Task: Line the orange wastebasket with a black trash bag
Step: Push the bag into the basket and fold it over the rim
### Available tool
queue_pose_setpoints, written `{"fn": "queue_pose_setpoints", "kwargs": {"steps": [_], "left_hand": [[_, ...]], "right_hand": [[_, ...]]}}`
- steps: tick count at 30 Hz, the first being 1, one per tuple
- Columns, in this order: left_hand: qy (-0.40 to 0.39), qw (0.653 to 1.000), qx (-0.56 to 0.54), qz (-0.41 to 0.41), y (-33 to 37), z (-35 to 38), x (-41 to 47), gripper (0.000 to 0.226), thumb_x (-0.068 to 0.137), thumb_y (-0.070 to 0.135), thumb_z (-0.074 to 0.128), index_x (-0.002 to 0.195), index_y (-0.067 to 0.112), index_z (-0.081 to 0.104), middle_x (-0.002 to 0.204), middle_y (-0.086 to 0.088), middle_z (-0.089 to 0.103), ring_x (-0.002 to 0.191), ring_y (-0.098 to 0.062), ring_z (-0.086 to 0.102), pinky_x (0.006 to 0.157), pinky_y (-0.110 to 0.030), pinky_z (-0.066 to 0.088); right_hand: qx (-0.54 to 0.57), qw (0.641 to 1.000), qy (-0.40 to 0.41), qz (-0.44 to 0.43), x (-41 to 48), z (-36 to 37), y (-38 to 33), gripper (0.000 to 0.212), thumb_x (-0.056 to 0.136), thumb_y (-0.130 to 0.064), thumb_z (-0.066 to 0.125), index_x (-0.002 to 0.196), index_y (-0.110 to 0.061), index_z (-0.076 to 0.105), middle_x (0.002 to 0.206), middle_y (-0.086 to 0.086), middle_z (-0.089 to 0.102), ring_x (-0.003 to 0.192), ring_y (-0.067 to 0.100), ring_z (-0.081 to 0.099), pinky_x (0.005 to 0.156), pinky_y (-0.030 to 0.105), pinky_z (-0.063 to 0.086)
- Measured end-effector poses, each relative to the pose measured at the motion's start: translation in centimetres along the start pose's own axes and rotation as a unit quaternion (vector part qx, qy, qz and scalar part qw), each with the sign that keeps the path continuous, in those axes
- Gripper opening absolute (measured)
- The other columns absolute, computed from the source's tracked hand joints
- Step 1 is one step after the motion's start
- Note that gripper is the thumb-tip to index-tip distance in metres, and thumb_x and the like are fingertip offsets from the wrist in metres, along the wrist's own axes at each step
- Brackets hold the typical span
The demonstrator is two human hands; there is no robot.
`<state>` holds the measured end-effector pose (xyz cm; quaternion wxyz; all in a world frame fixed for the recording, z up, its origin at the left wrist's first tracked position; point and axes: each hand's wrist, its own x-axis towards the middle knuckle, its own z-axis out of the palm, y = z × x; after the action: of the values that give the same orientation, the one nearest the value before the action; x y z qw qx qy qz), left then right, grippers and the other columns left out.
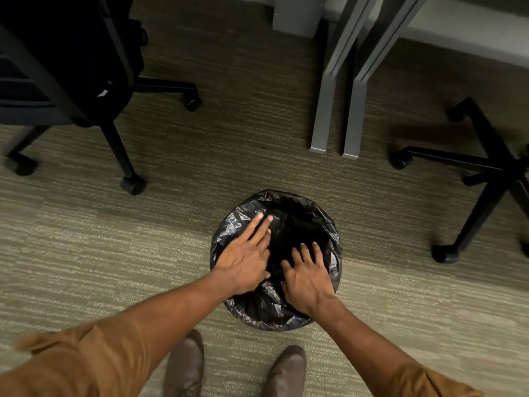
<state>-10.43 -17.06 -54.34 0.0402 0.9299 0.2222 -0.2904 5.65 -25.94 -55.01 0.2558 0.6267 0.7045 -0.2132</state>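
A black trash bag [312,216] is draped over the round wastebasket on the carpet in front of my feet. The bag covers the whole rim and outside, so no orange shows. My left hand [246,259] lies flat on the bag at the left rim, fingers stretched toward the far side. My right hand [307,277] rests at the near right rim, fingers spread and dipping into the dark opening. Neither hand grips the plastic as far as I can see.
A black office chair [65,67] stands at the back left, with castors [133,184] close to the basket. Another chair base [486,167] sits at the right. Grey desk legs [337,110] rise behind the basket. My two brown shoes [186,368] stand just before it.
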Motion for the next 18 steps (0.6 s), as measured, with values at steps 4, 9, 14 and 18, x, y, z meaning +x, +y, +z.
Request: {"fn": "queue_pose_setpoints", "kwargs": {"steps": [4, 9, 14, 18], "left_hand": [[-0.019, 0.998, 0.028, -0.061, -2.4, 0.3, 0.5, 0.112, 0.099, 0.085, 0.009, 0.149, -0.001, 0.062, 0.181, -0.024, 0.015, 0.167, -0.038, -0.028, 0.129, -0.066, -0.019], [0.002, 0.999, 0.028, -0.021, -3.4, 0.9, 0.3, 0.105, 0.100, 0.082, 0.013, 0.133, 0.002, 0.072, 0.178, -0.025, 0.028, 0.168, -0.040, -0.022, 0.130, -0.067, -0.018], [0.158, 0.987, -0.042, 0.000, -3.2, 1.2, -0.9, 0.053, 0.107, 0.053, 0.048, 0.118, 0.010, 0.078, 0.146, -0.017, 0.067, 0.158, -0.041, 0.043, 0.137, -0.058, 0.017], [0.272, 0.948, -0.116, -0.115, -3.2, 1.3, -0.7, 0.040, 0.099, 0.040, 0.068, 0.125, 0.010, 0.069, 0.138, -0.014, 0.066, 0.131, -0.033, 0.059, 0.111, -0.048, 0.048]], "right_hand": [[-0.056, 0.997, -0.058, 0.017, 0.4, 1.2, 1.1, 0.074, 0.106, -0.064, 0.033, 0.159, -0.013, 0.045, 0.170, 0.025, 0.034, 0.164, 0.044, 0.017, 0.131, 0.065, -0.006], [-0.099, 0.991, -0.085, 0.004, 0.5, 1.9, 2.5, 0.083, 0.105, -0.070, 0.027, 0.161, -0.010, 0.042, 0.165, 0.025, 0.042, 0.163, 0.043, 0.021, 0.131, 0.064, -0.009], [-0.004, 0.999, 0.017, -0.033, -0.7, 1.5, 2.8, 0.052, 0.105, -0.050, 0.048, 0.131, -0.009, 0.068, 0.131, 0.020, 0.068, 0.137, 0.040, 0.056, 0.132, 0.055, 0.022], [0.090, 0.967, 0.237, -0.001, -1.4, 0.8, 2.7, 0.026, 0.100, -0.029, 0.060, 0.118, -0.014, 0.069, 0.112, 0.009, 0.065, 0.106, 0.031, 0.061, 0.094, 0.045, 0.050]]}}
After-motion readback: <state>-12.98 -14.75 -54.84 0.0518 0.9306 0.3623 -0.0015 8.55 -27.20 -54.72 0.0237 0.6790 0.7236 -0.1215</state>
